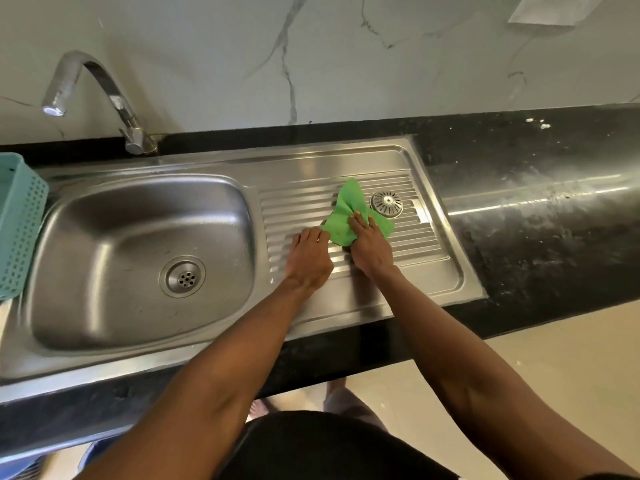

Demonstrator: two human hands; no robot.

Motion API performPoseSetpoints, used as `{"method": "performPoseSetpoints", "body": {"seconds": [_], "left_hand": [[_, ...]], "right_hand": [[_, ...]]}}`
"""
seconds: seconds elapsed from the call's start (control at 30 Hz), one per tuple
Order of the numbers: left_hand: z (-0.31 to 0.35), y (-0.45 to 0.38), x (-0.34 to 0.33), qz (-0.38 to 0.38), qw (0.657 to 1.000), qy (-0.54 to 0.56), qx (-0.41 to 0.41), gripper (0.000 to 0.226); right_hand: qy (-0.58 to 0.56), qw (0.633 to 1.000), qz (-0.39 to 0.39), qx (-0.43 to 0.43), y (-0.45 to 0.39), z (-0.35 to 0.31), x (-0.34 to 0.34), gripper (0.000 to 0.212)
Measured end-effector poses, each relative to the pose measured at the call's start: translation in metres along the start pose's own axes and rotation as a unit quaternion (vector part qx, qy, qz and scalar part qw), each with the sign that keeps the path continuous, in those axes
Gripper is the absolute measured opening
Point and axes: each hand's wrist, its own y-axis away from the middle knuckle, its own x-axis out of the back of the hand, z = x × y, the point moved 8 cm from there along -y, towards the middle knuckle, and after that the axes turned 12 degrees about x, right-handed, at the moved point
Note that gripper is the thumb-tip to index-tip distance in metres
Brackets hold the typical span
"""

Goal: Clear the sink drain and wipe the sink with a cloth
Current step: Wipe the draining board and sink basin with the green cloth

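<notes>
Pressing the crumpled green cloth (349,216) flat on the ribbed steel drainboard (426,251), right hand (370,247) gripping it, left hand (308,258) open beside, should follow the grooves.

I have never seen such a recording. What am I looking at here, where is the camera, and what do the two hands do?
There is one picture, taken by a camera worn on the person's head, looking down at a kitchen worktop. No machine is here, only two bare hands. The steel sink unit has a bowl with an open round drain on the left and a ribbed draining board on the right. The right hand presses on a crumpled green cloth lying on the board; the left hand touches the cloth's edge. Beside the cloth lies a round metal strainer, taken out of the drain. A curved chrome tap and a pale green plastic basket stand at the left.
</notes>
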Motion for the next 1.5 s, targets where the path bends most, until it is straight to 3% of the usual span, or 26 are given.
{"method": "performPoseSetpoints", "body": {"seconds": [0.27,0.43,0.5,0.67,0.87,1.0,1.1,1.2,1.3,1.4,1.5], "left_hand": [[0.021,-0.019,-0.015,0.011,0.997,-0.02,0.078,0.036],[0.032,-0.026,-0.026,0.033,0.989,-0.002,0.146,0.035],[0.029,-0.022,-0.032,0.045,0.987,0.003,0.157,0.033],[0.031,-0.022,-0.032,0.076,0.984,-0.015,0.16,0.034],[0.034,-0.024,-0.033,0.092,0.984,-0.038,0.149,0.031],[0.046,-0.029,-0.022,0.153,0.977,0.023,0.147,0.031],[0.079,-0.045,-0.009,0.215,0.967,0.068,0.118,0.024],[0.115,-0.067,-0.01,0.202,0.974,0.062,0.075,0.024],[0.137,-0.078,-0.027,0.151,0.986,0.048,0.055,0.031],[0.145,-0.081,-0.04,0.122,0.991,0.026,0.045,0.032],[0.149,-0.087,-0.045,0.114,0.993,0.013,0.037,0.031]], "right_hand": [[0.025,1.0,0.007,0.004,-0.023,0.043,0.02,0.056],[0.024,0.998,-0.039,-0.051,-0.047,0.066,0.01,0.066],[0.013,0.997,-0.07,-0.026,-0.062,0.058,-0.002,0.067],[0.033,0.982,-0.13,0.132,-0.082,0.023,-0.021,0.066],[0.004,0.981,-0.137,0.139,-0.084,0.04,-0.016,0.068],[0.0,0.978,-0.133,0.159,-0.083,0.043,0.008,0.066],[-0.051,0.988,-0.012,0.143,-0.088,0.069,0.056,0.064],[-0.043,0.994,0.094,0.034,-0.097,0.119,0.09,0.052],[-0.003,0.998,0.033,-0.053,-0.103,0.162,0.082,0.067],[-0.021,0.999,-0.032,-0.037,-0.109,0.174,0.069,0.084],[-0.037,0.997,-0.056,-0.043,-0.116,0.176,0.069,0.081]]}}
